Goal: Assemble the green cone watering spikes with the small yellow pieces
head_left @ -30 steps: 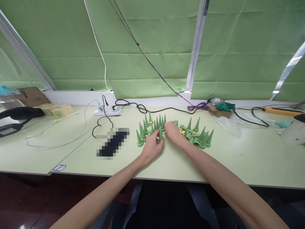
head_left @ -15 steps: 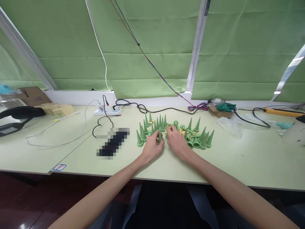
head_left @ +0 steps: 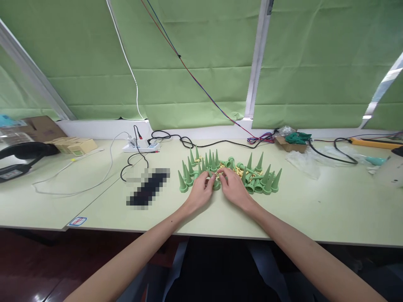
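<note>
Several green cones, such as one at the left end (head_left: 183,183) and one at the right end (head_left: 276,181), stand on the pale table around small yellow pieces (head_left: 239,171). My left hand (head_left: 201,188) has its fingers curled around a green cone that is tilted over, its round base (head_left: 216,186) showing between the hands. Close beside it, my right hand (head_left: 233,186) pinches at something I cannot make out near the cone's tip. Some green cones lie on their sides, with hollow bases (head_left: 250,187) facing me, right of my right hand.
A blurred dark object (head_left: 148,188) lies left of the cones. Behind it are a power strip (head_left: 141,146) and black cables. Headphones (head_left: 28,153) and yellow boxes (head_left: 78,145) are far left; plastic bags (head_left: 304,164), a small carton (head_left: 291,144) and a white container (head_left: 390,170) are right.
The cone at my left hand has gone from upright to tilted, its base now toward me. My right hand has come closer to my left. The view has shifted slightly.
</note>
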Motion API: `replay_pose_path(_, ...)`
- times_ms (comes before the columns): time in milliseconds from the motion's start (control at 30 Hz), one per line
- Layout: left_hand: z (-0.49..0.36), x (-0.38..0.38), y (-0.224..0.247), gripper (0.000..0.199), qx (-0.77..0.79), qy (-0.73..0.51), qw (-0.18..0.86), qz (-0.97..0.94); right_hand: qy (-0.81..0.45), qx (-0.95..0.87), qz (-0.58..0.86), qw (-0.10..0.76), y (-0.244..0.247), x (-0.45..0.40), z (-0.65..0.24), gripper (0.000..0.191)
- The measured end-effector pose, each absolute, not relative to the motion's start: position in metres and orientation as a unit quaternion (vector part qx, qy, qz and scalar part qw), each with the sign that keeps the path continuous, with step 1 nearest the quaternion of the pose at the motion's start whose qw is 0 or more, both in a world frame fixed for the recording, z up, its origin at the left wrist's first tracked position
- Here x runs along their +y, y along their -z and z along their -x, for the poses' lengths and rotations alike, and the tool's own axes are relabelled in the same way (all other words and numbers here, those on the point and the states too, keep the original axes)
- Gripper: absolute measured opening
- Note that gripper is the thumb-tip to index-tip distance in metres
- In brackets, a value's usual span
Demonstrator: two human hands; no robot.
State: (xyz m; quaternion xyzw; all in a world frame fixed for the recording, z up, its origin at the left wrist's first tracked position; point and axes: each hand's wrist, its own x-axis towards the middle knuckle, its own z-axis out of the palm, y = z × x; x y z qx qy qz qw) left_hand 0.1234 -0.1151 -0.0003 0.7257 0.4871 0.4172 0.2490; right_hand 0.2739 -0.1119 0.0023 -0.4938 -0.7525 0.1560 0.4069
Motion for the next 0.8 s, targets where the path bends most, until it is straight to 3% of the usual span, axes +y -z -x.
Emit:
replay_pose_path(267,-0.1222,-0.1143,0.0006,0.028,0.463,-0.452,0.338,-0.683,-0.307,-0.677,0.483,0.462,-0.0078,-0.1159,-0.2769,0.019)
replay_pose_path(633,-0.1244,-0.1148,0.0008,0.027,0.443,-0.474,0.382,-0.658,-0.291,-0.675,0.451,0.507,-0.0042,-0.1126,-0.2759,0.024)
replay_pose_path(800,-0.1257,-0.1171,-0.0035,0.027,0.433,-0.486,0.404,-0.643,-0.212,-0.701,0.455,0.507,0.0004,-0.1095,-0.2758,0.023)
